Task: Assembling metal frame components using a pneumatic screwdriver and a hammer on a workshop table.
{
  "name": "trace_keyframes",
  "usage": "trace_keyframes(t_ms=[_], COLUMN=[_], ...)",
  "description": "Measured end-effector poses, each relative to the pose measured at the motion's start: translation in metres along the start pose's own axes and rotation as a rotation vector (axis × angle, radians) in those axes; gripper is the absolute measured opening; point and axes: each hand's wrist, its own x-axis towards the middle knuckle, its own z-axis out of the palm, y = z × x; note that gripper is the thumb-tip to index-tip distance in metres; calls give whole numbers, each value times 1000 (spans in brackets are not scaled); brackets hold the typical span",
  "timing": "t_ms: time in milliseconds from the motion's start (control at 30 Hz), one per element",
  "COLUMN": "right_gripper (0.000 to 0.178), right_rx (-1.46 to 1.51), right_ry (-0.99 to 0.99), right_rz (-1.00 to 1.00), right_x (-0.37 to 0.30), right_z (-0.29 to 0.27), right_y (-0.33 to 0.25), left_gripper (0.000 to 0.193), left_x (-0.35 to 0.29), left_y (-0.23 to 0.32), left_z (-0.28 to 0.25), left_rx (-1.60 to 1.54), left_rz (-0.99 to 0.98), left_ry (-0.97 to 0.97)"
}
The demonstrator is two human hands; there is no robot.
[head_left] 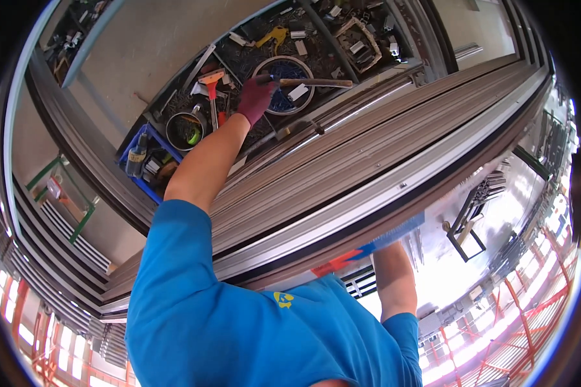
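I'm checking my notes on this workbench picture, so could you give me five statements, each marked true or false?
1. The left hand wears a dark red glove. True.
2. The yellow tool is in the left hand. False: the yellow tool lies apart from it.
3. A wooden handle extends to the glove's right. True.
4. The blue bin stands right of the glove. False: the blue bin is to its left.
5. The right hand shows clearly. False: the right forearm shows, the hand is hidden.

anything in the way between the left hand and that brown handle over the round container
Nothing visible is: the gloved left hand appears closed on the left end of the brown handle, which crosses over the round container in this view.
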Motion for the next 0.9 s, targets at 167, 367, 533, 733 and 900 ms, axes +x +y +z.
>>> trace_keyframes(t_ms=[167, 367, 533, 733, 900], right_gripper=[58, 66, 87, 94, 80], right_rx=[100, -859, -309, -653, -805], right_ry=[-44, 136, -250, -629, -649], right_rz=[-21, 49, -13, -267, -298], right_x=[-16, -154, -235, -258, -253], right_z=[32, 53, 77, 195, 226], right_y=[-31, -99, -148, -194, -196], left_gripper=[25, 31, 28, 27, 27], left_x=[-10, -52, -163, -265, -305], left_y=[13, 122, 297, 395, 405], left_z=[-26, -75, -103, -88, -76], left_rx=[-149, -567, -802, -791, -835], left_rz=[33, -74, -64, 102, 157], left_ry=[-1, -122, -311, -403, -342])
